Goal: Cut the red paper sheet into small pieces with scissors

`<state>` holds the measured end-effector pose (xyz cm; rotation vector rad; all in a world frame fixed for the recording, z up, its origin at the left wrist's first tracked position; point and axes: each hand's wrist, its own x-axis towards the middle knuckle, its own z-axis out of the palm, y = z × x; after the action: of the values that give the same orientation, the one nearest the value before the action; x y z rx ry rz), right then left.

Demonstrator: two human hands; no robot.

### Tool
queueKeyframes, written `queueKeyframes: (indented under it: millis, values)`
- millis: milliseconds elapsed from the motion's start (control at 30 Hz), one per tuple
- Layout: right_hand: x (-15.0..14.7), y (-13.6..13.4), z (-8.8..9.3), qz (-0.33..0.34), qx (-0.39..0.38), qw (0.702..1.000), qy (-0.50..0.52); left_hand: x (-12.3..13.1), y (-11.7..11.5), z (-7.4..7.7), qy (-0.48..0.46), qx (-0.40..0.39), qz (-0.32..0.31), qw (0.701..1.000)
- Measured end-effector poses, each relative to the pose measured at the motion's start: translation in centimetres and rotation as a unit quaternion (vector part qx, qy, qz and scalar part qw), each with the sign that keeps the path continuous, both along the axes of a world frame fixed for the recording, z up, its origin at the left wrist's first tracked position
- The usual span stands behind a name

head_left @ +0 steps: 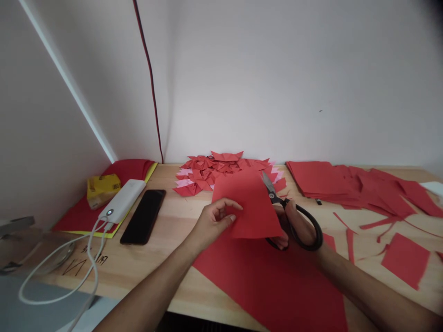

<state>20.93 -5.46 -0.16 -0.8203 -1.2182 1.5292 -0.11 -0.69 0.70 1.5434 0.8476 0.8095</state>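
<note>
- Above the table [180, 219], our left hand [215, 222] curls against a red sheet [254, 198]; its grip we cannot tell.
- Beside the sheet, our right hand [300, 226] grasps black-handled scissors [272, 196].

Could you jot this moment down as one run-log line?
Left grip: at red sheet, hold unclear | Right grip: holding scissors | Scissors: at sheet's right edge | Beyond: folded red and pink papers
</note>
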Motion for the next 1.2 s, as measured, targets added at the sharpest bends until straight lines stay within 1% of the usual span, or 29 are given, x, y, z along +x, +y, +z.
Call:
queueKeyframes:
  millis: [67, 200, 267, 333, 433, 533, 667, 833, 933, 1200]
  values:
    - [0.0, 0.1, 0.0, 0.002, 0.008, 1.0, -0.004, 0.0, -0.1, 0.1, 0.013, 0.018, 0.013, 1.0]
    - [0.0, 0.3, -0.5, 0.007, 0.011, 1.0, -0.015, 0.1, -0.2, 0.4, 0.048, 0.08, 0.05, 0.994]
    - [0.1, 0.4, -0.9, 0.008, 0.01, 1.0, -0.014, 0.1, -0.3, 0.6, 0.058, 0.098, 0.054, 0.992]
    - [0.1, 0.4, -1.1, 0.01, 0.013, 1.0, -0.011, 0.1, -0.4, 0.8, 0.061, 0.099, 0.05, 0.992]
    - [0.2, 0.3, -1.2, 0.015, 0.018, 1.0, -0.002, -0.1, -0.3, 0.9, 0.049, 0.078, 0.043, 0.995]
    - [0.2, 0.2, -1.1, 0.032, 0.02, 0.999, 0.015, -0.2, -0.2, 0.8, 0.018, 0.024, 0.023, 0.999]
    - [-0.2, 0.2, -0.9, 0.063, 0.015, 0.997, 0.042, -0.3, 0.2, 0.1, -0.047, -0.055, 0.007, 0.997]
    - [-0.8, 0.1, -0.2, 0.088, 0.005, 0.995, 0.056, -0.4, 0.5, -0.8, -0.125, -0.124, -0.012, 0.984]
    - [-0.7, -0.1, 0.0, 0.09, 0.0, 0.995, 0.051, -0.4, 0.5, -1.0, -0.128, -0.143, -0.017, 0.981]
    - [-0.2, -0.4, -0.2, 0.06, -0.007, 0.997, 0.047, -0.4, 0.5, -0.9, -0.131, -0.147, -0.022, 0.98]
